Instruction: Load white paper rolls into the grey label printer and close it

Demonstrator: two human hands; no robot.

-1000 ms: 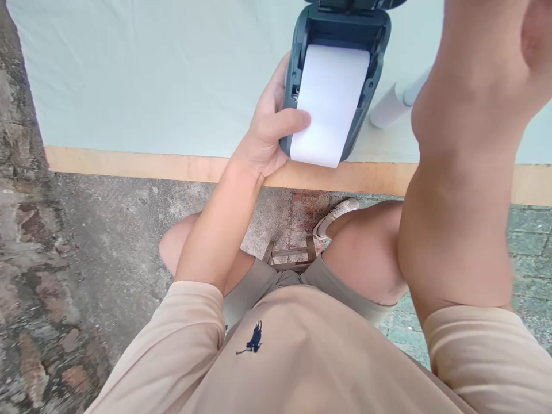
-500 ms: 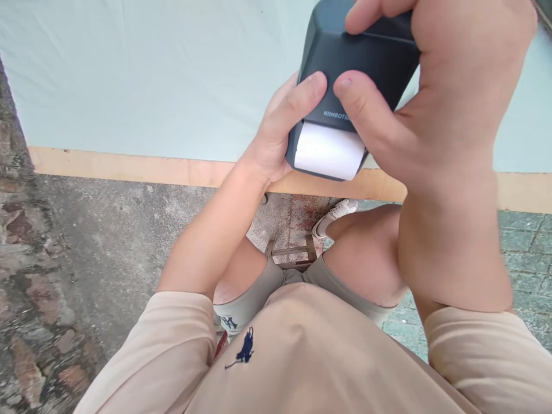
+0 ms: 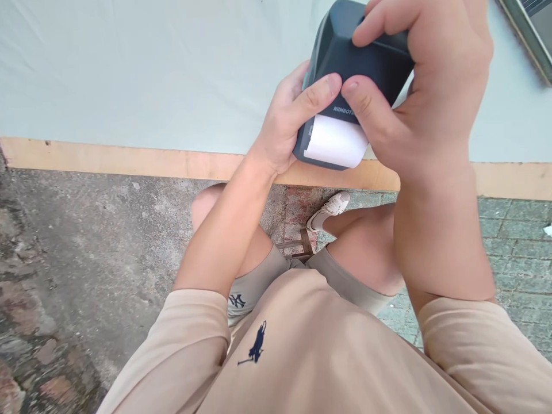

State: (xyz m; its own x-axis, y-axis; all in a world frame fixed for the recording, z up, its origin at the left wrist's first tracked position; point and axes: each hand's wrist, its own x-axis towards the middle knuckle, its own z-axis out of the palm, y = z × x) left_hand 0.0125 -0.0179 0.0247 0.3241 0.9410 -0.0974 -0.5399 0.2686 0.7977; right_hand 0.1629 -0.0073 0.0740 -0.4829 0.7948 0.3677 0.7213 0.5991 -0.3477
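A dark label printer (image 3: pixel 366 63) marked NIIMBOT is held up over the table's near edge, tilted, with a strip of white label paper (image 3: pixel 336 142) showing at its lower end. My left hand (image 3: pixel 297 112) wraps round its left side, the thumb lying on top near the lettering. From the right, my right hand (image 3: pixel 426 80) grips the printer, thumb pressed on the top face and a finger at the upper part of the cover. The underside and most of the left fingers are hidden.
The pale blue-white table top (image 3: pixel 150 75) ends in a bare wooden edge (image 3: pixel 129 158) just in front of me. A dark framed object (image 3: pixel 528 40) lies at the upper right. Below are my legs, a wooden stool (image 3: pixel 306 241) and the concrete and tiled floor.
My view has shifted, bringing more of the framed object at the upper right into sight. Both hands keep their hold on the printer, which is turned slightly.
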